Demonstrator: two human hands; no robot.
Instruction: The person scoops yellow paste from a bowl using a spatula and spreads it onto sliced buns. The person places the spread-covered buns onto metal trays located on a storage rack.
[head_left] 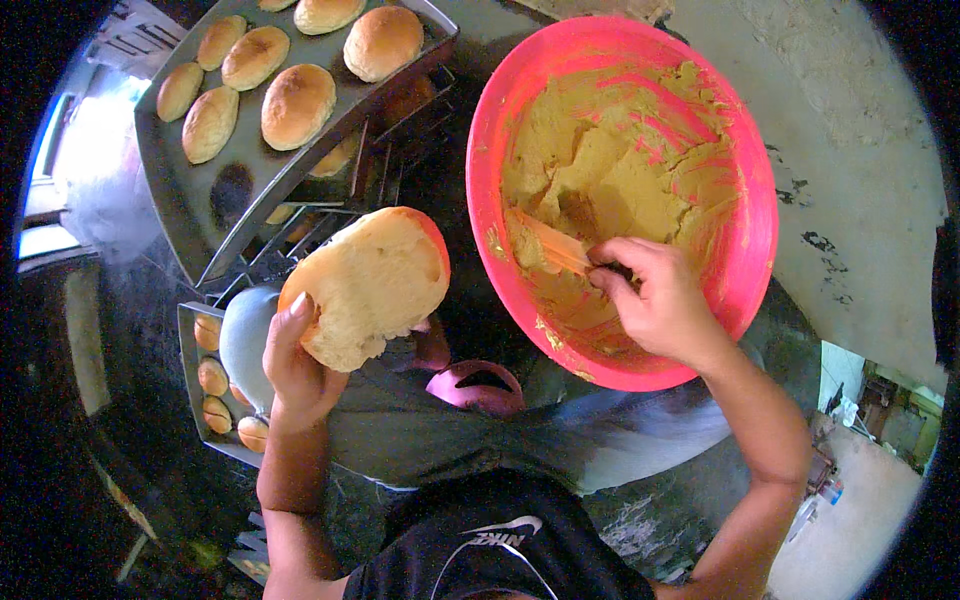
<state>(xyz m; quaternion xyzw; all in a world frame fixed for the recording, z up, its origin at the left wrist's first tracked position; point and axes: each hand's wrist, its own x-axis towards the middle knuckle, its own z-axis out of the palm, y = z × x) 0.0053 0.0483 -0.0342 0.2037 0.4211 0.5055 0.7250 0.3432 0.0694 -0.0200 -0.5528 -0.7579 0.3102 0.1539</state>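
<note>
My left hand grips an opened bread roll, its pale crumb facing up and a browned crust at the edge. To its right sits a large pink bowl smeared with thick yellowish-tan paste. My right hand pinches a flat orange scraper, whose far end is down in the paste at the bowl's left inner side.
A dark metal tray of baked rolls rests on a rack at upper left. A second tray of small rolls is at lower left. My legs and a pink sandal show below.
</note>
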